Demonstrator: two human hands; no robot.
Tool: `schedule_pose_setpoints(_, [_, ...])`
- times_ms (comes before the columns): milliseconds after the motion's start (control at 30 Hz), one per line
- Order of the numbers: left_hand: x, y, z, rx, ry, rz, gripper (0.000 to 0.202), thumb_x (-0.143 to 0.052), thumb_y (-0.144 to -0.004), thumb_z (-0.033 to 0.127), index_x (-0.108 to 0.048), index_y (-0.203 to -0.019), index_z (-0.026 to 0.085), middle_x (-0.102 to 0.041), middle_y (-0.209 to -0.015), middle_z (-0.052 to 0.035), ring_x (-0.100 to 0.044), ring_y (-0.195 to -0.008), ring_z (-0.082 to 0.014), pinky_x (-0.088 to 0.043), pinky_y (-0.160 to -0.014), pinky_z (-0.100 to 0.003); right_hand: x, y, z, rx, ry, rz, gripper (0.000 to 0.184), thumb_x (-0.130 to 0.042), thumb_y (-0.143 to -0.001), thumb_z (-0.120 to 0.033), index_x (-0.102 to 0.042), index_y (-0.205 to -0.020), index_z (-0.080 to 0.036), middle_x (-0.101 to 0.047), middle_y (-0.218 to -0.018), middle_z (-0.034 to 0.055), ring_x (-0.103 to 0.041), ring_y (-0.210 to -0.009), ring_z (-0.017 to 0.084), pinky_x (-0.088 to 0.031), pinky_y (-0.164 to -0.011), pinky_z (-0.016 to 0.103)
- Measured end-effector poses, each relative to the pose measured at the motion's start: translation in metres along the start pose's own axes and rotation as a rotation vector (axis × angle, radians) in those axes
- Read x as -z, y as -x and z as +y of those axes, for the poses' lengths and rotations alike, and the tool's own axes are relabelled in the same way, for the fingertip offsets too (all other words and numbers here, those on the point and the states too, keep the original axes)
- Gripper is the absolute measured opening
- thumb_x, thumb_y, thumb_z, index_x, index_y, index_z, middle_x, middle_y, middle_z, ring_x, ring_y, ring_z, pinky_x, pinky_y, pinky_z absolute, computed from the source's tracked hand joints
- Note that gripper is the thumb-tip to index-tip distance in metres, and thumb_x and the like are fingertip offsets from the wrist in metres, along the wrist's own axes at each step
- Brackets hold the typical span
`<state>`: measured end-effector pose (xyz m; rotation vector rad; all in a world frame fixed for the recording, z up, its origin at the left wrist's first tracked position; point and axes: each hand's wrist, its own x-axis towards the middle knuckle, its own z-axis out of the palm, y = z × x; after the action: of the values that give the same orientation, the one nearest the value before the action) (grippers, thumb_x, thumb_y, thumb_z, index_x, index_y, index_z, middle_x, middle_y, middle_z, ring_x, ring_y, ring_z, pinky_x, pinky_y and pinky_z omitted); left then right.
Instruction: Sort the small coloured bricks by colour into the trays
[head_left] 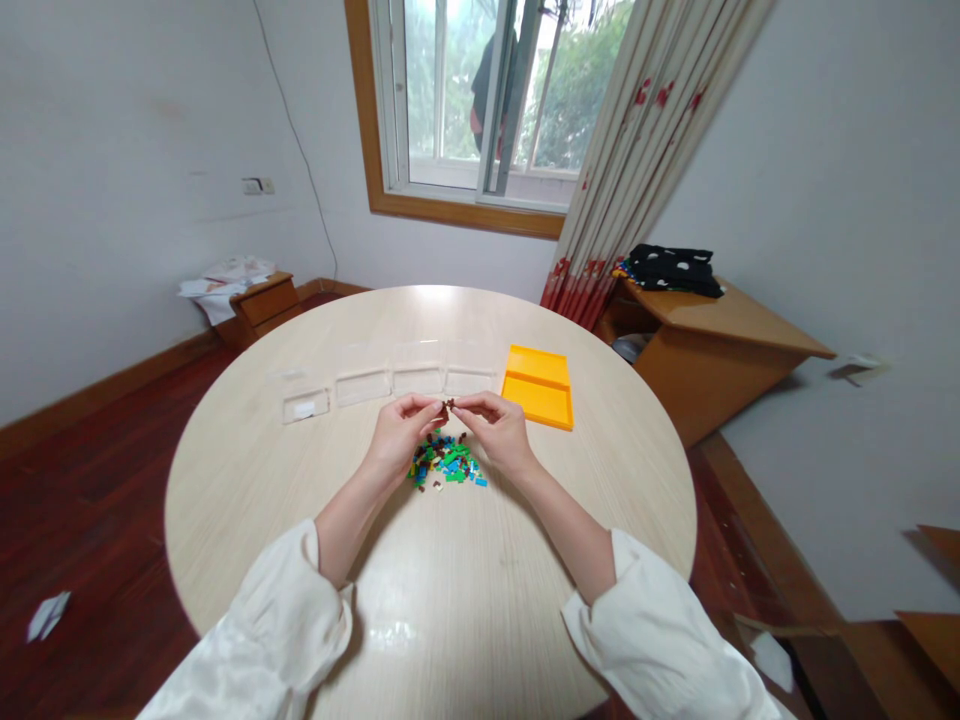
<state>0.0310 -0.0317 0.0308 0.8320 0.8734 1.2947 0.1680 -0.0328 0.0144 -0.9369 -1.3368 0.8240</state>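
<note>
Small dark brown building bricks (448,407) are pinched between the fingertips of both hands, above the middle of the round table. My left hand (403,430) is closed on them from the left, and my right hand (501,430) is closed on them from the right. Whether they are one joined piece or separate ones is too small to tell. Just below the hands lies a loose pile of tiny bricks (450,460) in green, blue, brown and cream. Part of the pile is hidden behind my left hand.
Several clear plastic boxes (363,386) stand in a row beyond the hands; the leftmost box (306,406) has something white in it. A yellow open case (537,402) lies to the right. All rest on the round wooden table (465,620). A person (491,90) shows outside the window.
</note>
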Motion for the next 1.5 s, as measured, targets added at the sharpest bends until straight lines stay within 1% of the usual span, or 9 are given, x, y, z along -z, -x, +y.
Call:
schedule_pose_setpoints(367, [-0.0013, 0.0006, 0.0007, -0.025, -0.028, -0.007, 0.039, -0.086, -0.038, 0.035, -0.062, -0.06, 0.013, -0.065, -0.061, -0.0005, -0.06, -0.06, -0.0114, -0.048, -0.072, -0.029, -0.001, 0.0005, 0.0008, 0.038, -0.012, 0.016, 0.007, -0.07, -0.067, -0.025, -0.071, -0.071, -0.02, -0.07, -0.074, 0.0029, -0.065, -0.074, 0.016, -0.053, -0.073, 0.03])
schedule_pose_setpoints(567, [-0.0005, -0.0003, -0.0001, -0.042, -0.035, -0.005, 0.038, -0.085, -0.039, 0.035, -0.062, -0.06, 0.013, -0.066, -0.061, -0.001, -0.061, -0.061, -0.0123, -0.049, -0.073, -0.03, -0.0015, 0.0013, -0.0002, 0.036, 0.003, 0.003, 0.009, -0.069, -0.068, -0.028, -0.071, -0.073, -0.021, -0.071, -0.078, 0.0029, -0.066, -0.077, 0.017, -0.053, -0.075, 0.031])
schedule_pose_setpoints(733, [-0.0012, 0.0, 0.0, -0.039, -0.04, -0.009, 0.039, -0.086, -0.039, 0.036, -0.062, -0.06, 0.014, -0.066, -0.061, -0.0013, -0.061, -0.061, -0.0124, -0.049, -0.073, -0.03, -0.0016, 0.0016, -0.0002, 0.048, 0.037, 0.012, 0.008, -0.069, -0.068, -0.029, -0.071, -0.073, -0.022, -0.071, -0.076, 0.0028, -0.065, -0.074, 0.017, -0.053, -0.073, 0.03])
schedule_pose_setpoints(933, [-0.0006, -0.0004, -0.0013, -0.041, -0.036, -0.017, 0.039, -0.086, -0.039, 0.035, -0.061, -0.06, 0.013, -0.067, -0.063, -0.0023, -0.061, -0.062, -0.013, -0.049, -0.073, -0.031, -0.0016, 0.0018, -0.0006, 0.047, 0.039, 0.008, 0.011, -0.069, -0.069, -0.032, -0.071, -0.073, -0.022, -0.072, -0.077, 0.003, -0.066, -0.076, 0.017, -0.054, -0.075, 0.031])
schedule_pose_setpoints(1133, [-0.0002, 0.0, -0.0014, -0.067, -0.036, -0.033, 0.036, -0.085, -0.043, 0.034, -0.062, -0.062, 0.013, -0.067, -0.064, -0.0024, -0.062, -0.063, -0.0136, -0.05, -0.074, -0.031, -0.0004, 0.0021, -0.0022, 0.06, 0.029, -0.001, 0.009, -0.068, -0.07, -0.029, -0.071, -0.074, -0.021, -0.072, -0.077, 0.0033, -0.066, -0.076, 0.017, -0.054, -0.075, 0.031])
schedule_pose_setpoints(1300, [0.0005, -0.0011, -0.0025, -0.111, -0.07, -0.047, 0.033, -0.083, -0.047, 0.032, -0.063, -0.064, 0.013, -0.067, -0.067, -0.0034, -0.063, -0.065, -0.0144, -0.05, -0.075, -0.032, 0.0001, 0.0023, -0.0018, 0.085, 0.071, -0.001, 0.009, -0.068, -0.071, -0.03, -0.072, -0.074, -0.022, -0.072, -0.078, 0.0033, -0.066, -0.077, 0.017, -0.053, -0.076, 0.031])
schedule_pose_setpoints(1500, [0.0003, -0.0022, -0.0033, -0.155, -0.133, -0.042, 0.027, -0.08, -0.051, 0.03, -0.063, -0.064, 0.014, -0.065, -0.065, -0.0013, -0.06, -0.062, -0.0126, -0.048, -0.069, -0.028, -0.0001, 0.003, -0.0005, 0.112, 0.112, -0.003, 0.008, -0.067, -0.072, -0.028, -0.072, -0.074, -0.022, -0.072, -0.078, 0.003, -0.067, -0.077, 0.017, -0.053, -0.077, 0.032])
